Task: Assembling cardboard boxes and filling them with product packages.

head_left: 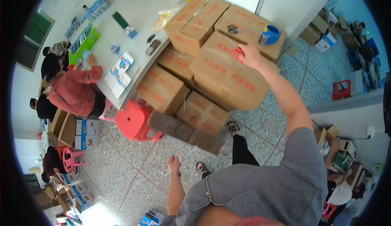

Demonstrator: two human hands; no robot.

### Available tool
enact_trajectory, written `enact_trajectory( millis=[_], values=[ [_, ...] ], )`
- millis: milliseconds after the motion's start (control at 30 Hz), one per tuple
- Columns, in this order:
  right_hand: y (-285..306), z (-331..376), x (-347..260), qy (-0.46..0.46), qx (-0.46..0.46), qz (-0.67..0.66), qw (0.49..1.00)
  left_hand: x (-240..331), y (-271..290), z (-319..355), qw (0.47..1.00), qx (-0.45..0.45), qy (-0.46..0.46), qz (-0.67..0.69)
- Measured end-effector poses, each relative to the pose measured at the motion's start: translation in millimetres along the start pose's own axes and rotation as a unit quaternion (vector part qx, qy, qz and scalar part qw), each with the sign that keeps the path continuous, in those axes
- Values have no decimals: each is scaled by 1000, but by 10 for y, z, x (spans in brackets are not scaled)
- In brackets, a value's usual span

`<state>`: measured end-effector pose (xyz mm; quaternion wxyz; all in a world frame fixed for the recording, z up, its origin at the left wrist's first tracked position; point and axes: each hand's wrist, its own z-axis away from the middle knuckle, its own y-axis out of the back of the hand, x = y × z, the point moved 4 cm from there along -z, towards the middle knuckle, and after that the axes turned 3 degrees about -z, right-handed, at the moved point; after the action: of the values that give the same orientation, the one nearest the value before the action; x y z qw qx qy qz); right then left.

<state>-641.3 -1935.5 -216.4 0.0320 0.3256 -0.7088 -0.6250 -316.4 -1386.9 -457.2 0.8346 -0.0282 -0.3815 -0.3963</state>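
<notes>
My right hand [251, 56] reaches out over the large carton [228, 72] on the stack. It is closed on a pair of scissors [239, 54] with red handles, the blades pointing away to the far left. Lower down, my left hand [174, 165] hangs over the floor beside my body. Its fingers are curled; what they hold, if anything, is too small to make out. On the carton behind my right hand lie a blue tape dispenser [270, 34] and dark-handled scissors [233, 29].
A bundle of flat cardboard [185, 132] lies before the cartons, near a red stool [133, 120]. A white table [140, 6] holds a green basket [83, 43]; a person in red [75, 89] sits there. More cartons [87, 134] stand at left.
</notes>
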Motion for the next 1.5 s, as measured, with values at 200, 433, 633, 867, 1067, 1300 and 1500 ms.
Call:
enact_trajectory(
  millis=[200,433,633,867,1067,1300,1500],
  values=[
    [-88,-1480,1396,-65,44,-10,997,-581,-1019,400,990,24,142,9],
    [514,-1170,1106,156,-11,-110,982,-730,-1318,519,971,108,71,-203],
    [63,687,204,196,-221,-271,916,-761,-1434,131,952,214,80,-205],
    [-516,2110,-417,254,-450,-332,789,-1106,-1362,-412,972,232,46,12],
    [-645,2447,-555,208,-431,-264,837,-952,-1460,-371,981,88,67,159],
    [-844,3152,-1365,204,-408,-248,854,-1060,-804,-299,993,113,-45,10],
    [-1452,3630,-2378,291,-405,-284,819,-1285,-114,-152,930,194,-86,-299]
  ],
)
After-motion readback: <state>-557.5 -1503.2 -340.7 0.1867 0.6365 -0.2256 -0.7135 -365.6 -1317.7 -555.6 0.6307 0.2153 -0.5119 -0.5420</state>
